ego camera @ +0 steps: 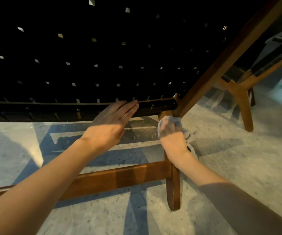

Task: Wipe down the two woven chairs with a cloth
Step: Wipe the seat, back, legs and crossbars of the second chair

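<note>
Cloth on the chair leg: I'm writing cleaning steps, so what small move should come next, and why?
Probably slide the cloth down the leg. The right hand grips it bunched against the leg's top, just under the rail, and the leg runs on below to the floor. The left hand rests flat on the rail, likely steadying the chair.

The black woven panel [103, 56] closes off everything above its lower rail [43, 107], where my left grip [109, 124] lies flat. Under that rail I have an open gap down to the low stretcher [128, 173], floor [18, 141] showing through. The upright leg [173, 192] bounds the gap on the right, my right grip [171, 138] holding the cloth [176, 120] against its top. Beyond the leg, floor lies open as far as the second chair's leg [246, 114].
</note>
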{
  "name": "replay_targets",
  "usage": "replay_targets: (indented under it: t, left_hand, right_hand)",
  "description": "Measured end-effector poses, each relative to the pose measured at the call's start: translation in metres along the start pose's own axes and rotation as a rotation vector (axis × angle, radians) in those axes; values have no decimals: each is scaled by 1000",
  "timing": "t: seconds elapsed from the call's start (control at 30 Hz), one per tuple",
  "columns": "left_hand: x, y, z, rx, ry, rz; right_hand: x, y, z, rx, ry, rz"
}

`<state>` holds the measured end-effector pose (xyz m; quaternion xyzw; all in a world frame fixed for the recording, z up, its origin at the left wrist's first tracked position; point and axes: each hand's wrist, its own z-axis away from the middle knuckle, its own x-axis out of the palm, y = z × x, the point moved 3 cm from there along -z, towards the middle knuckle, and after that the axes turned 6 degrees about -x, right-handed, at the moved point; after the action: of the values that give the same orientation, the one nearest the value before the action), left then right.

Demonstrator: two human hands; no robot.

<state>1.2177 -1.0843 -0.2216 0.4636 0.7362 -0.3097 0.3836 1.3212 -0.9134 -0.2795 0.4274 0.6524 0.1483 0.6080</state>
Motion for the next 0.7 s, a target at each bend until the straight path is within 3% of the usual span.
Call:
replay_targets:
  t: [0.1,0.17,0.23,0.3,0.37,0.43,0.5,0.57,0.7]
  left_hand:
    - [-5,1,2,16,29,-17]
    - [-9,0,2,30,53,-51]
    - [-14,-3,3,31,102,-71]
    - [-16,-7,4,15,133,-64]
    - [-16,-11,5,-17,133,-55]
    - [-17,-14,6,-48,115,-43]
    - [-17,-19,7,-56,100,-26]
    - [-19,-21,9,-57,93,-17]
    - [-17,-21,9,-61,84,-17]
  right_hand:
    - [12,-6,14,-92,-183,-309]
    - [11,1,25,30,-216,-730]
    - [2,13,37,300,-51,-1224]
    - [-2,20,47,688,123,-1780]
    - [-2,13,51,979,116,-2253]
    - [-5,1,45,1081,-5,-2566]
    - [-9,-10,35,1113,-112,-2733]
    - [-16,-11,24,1142,-110,-2726]
    - [-26,-3,6,1025,173,-2448]
